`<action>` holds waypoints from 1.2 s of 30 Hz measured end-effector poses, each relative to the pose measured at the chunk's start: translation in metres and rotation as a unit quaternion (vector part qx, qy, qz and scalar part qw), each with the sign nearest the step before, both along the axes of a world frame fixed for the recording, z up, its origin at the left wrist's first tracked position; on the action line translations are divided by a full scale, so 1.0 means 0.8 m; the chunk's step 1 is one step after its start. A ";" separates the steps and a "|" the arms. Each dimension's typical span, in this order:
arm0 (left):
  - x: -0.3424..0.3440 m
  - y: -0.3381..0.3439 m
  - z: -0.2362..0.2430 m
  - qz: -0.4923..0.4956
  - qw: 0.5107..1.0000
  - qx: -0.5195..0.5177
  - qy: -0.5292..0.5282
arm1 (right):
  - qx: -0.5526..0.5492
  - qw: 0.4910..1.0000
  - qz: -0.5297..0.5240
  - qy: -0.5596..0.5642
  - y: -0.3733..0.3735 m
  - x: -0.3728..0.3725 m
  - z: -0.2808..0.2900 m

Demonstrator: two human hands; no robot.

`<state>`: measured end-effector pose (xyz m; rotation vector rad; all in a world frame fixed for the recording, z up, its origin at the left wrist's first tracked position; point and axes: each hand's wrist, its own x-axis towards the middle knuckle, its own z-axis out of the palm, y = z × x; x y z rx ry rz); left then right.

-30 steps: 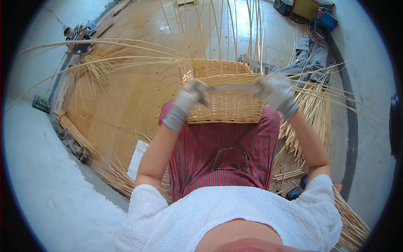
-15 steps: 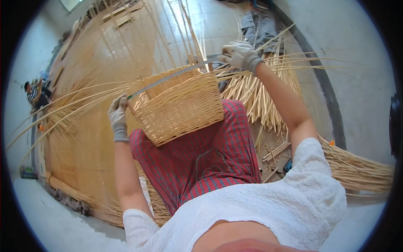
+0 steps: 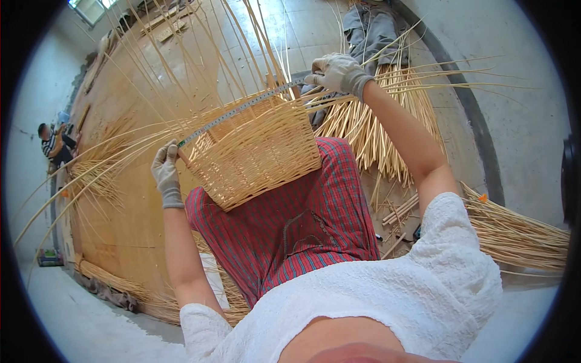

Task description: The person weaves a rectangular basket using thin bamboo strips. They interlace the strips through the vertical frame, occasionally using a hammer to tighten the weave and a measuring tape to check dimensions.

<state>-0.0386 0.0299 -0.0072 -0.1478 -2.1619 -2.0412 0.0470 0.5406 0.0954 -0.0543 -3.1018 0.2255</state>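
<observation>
A woven wicker basket (image 3: 260, 154) rests tilted on my lap, its long stakes standing out from the far side and loose strands spreading left and right. A thin pale tape measure (image 3: 239, 109) is stretched across its top opening. At the left corner, my left hand (image 3: 165, 172), in a whitish glove with a grey cuff, pinches the tape's green-marked end. My right hand (image 3: 340, 74), gloved alike, is closed on the tape's other end beyond the right corner. Its fingertips are partly hidden.
Bundles of cane strips lie on the floor to the right (image 3: 387, 124), at the lower right (image 3: 514, 236) and at the left (image 3: 100, 169). Another person (image 3: 55, 144) sits far left. Grey-trousered legs (image 3: 372, 36) of someone else are beyond the right-hand bundle.
The tape remains stretched between both hands and now lies with its marked face showing. My right hand has shifted slightly left, and the whole view has tilted a little.
</observation>
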 end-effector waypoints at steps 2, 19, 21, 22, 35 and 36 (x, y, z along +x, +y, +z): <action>0.001 0.003 0.001 0.001 1.000 0.000 -0.002 | -0.001 1.000 -0.004 -0.002 0.000 -0.001 -0.001; 0.041 0.040 -0.009 -0.047 0.977 0.197 -0.068 | -0.107 0.980 0.099 0.136 -0.066 0.150 -0.013; 0.033 0.038 -0.029 -0.053 0.992 0.105 -0.042 | -0.258 0.954 0.103 0.114 -0.086 0.209 -0.068; 0.026 0.036 -0.035 -0.055 0.997 0.056 -0.025 | -0.346 0.930 0.095 0.078 -0.101 0.241 -0.095; 0.006 0.133 0.206 -0.041 0.994 0.101 -0.006 | -0.263 0.942 0.206 0.031 -0.197 0.425 -0.194; 0.026 0.147 0.213 -0.050 0.992 0.113 0.000 | -0.293 0.930 0.220 0.033 -0.198 0.427 -0.202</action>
